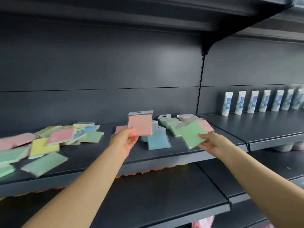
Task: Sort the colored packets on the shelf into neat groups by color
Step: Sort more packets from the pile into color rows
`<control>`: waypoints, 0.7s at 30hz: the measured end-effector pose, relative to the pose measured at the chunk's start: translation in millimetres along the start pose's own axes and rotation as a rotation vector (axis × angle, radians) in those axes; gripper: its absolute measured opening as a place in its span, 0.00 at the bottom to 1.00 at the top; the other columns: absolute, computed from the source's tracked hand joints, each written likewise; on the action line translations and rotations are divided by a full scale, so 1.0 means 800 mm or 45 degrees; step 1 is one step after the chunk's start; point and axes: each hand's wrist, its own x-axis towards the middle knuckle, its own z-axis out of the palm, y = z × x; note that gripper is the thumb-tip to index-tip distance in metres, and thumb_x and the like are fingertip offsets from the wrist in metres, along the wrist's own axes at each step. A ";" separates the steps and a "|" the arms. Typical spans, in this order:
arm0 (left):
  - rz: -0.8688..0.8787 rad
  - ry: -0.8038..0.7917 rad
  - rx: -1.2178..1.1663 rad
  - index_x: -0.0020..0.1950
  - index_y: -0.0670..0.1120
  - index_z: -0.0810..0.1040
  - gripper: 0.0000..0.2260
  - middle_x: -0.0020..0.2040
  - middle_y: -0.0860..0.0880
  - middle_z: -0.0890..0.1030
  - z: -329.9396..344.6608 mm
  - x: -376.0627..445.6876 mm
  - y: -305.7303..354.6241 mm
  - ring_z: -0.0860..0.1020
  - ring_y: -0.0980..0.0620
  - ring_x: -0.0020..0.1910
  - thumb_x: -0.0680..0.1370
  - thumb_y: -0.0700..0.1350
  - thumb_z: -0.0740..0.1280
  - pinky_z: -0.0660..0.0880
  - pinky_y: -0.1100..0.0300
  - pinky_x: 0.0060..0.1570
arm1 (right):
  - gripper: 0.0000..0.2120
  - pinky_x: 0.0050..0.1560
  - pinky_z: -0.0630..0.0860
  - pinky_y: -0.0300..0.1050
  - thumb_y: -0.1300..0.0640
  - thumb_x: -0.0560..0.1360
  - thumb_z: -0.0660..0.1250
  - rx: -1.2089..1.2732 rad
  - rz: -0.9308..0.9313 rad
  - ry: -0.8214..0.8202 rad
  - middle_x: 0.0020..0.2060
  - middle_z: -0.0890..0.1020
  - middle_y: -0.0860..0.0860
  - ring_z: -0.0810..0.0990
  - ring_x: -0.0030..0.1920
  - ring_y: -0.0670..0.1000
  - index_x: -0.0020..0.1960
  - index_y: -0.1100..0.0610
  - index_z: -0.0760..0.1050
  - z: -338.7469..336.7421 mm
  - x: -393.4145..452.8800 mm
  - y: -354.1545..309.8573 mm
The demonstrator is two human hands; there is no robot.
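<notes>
My left hand (124, 141) pinches a pink packet (139, 125) by its lower left corner and holds it upright above the dark shelf (98, 155). My right hand (212, 143) grips a green packet (191, 134) at its right edge, tilted, just over the shelf. Behind that packet lie more green packets (169, 125) and a pink one (206, 125). A blue packet (158, 142) lies flat between my hands. At the left sprawls a mixed heap of pink, green, yellow and blue packets (54, 139).
White tubes (254, 102) stand in a row on the neighbouring shelf at the right. A vertical slotted upright (201, 83) divides the two bays. A lower shelf (156, 199) juts out under my arms, with orange tags along the front edge above it.
</notes>
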 end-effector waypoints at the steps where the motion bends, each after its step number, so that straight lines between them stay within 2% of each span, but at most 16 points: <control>1: 0.008 -0.005 -0.015 0.44 0.42 0.72 0.05 0.46 0.44 0.79 0.015 0.005 -0.011 0.78 0.50 0.42 0.76 0.33 0.64 0.75 0.60 0.41 | 0.09 0.58 0.73 0.55 0.73 0.76 0.58 -0.019 0.022 -0.011 0.56 0.77 0.61 0.76 0.57 0.60 0.54 0.65 0.71 -0.011 0.016 -0.004; 5: 0.042 -0.004 -0.029 0.46 0.41 0.73 0.06 0.45 0.44 0.79 0.064 0.021 -0.045 0.78 0.50 0.43 0.77 0.31 0.63 0.75 0.58 0.46 | 0.14 0.56 0.73 0.52 0.74 0.76 0.59 -0.045 0.070 -0.073 0.56 0.77 0.60 0.79 0.50 0.59 0.60 0.65 0.69 -0.040 0.073 -0.012; 7: 0.069 0.032 -0.052 0.48 0.40 0.72 0.07 0.44 0.45 0.78 0.083 0.028 -0.057 0.77 0.50 0.42 0.77 0.30 0.62 0.75 0.56 0.47 | 0.13 0.56 0.73 0.52 0.74 0.76 0.59 -0.048 0.085 -0.097 0.57 0.77 0.60 0.78 0.52 0.59 0.58 0.65 0.69 -0.042 0.097 -0.010; 10: 0.131 0.060 -0.061 0.46 0.41 0.73 0.09 0.43 0.46 0.78 0.103 0.038 -0.072 0.77 0.50 0.42 0.77 0.29 0.60 0.76 0.58 0.45 | 0.10 0.56 0.74 0.51 0.74 0.76 0.59 -0.087 0.065 -0.188 0.55 0.78 0.60 0.77 0.55 0.59 0.54 0.65 0.72 -0.032 0.122 -0.002; 14: 0.215 0.088 -0.011 0.55 0.40 0.73 0.11 0.49 0.45 0.79 0.115 0.056 -0.083 0.78 0.51 0.43 0.77 0.29 0.60 0.78 0.58 0.40 | 0.08 0.53 0.77 0.45 0.72 0.72 0.67 -0.505 -0.118 -0.175 0.50 0.81 0.59 0.80 0.50 0.56 0.51 0.66 0.75 -0.019 0.140 0.004; 17: 0.249 0.077 0.010 0.64 0.37 0.70 0.17 0.57 0.42 0.78 0.120 0.069 -0.086 0.80 0.50 0.44 0.76 0.29 0.61 0.79 0.58 0.41 | 0.09 0.54 0.78 0.46 0.63 0.69 0.74 -0.955 -0.305 -0.115 0.48 0.84 0.54 0.82 0.48 0.53 0.48 0.61 0.80 -0.017 0.156 0.010; 19: 0.257 0.066 0.039 0.66 0.36 0.69 0.19 0.60 0.41 0.78 0.123 0.075 -0.083 0.80 0.49 0.45 0.76 0.29 0.61 0.78 0.57 0.44 | 0.15 0.53 0.76 0.43 0.56 0.68 0.75 -1.155 -0.402 -0.089 0.50 0.83 0.52 0.81 0.51 0.52 0.52 0.61 0.81 -0.016 0.161 0.014; 21: 0.271 0.053 0.059 0.65 0.36 0.70 0.18 0.58 0.40 0.78 0.127 0.079 -0.081 0.80 0.49 0.45 0.75 0.29 0.62 0.78 0.58 0.43 | 0.21 0.51 0.73 0.40 0.52 0.68 0.75 -1.263 -0.457 -0.060 0.54 0.82 0.51 0.80 0.55 0.52 0.57 0.61 0.79 -0.015 0.164 0.016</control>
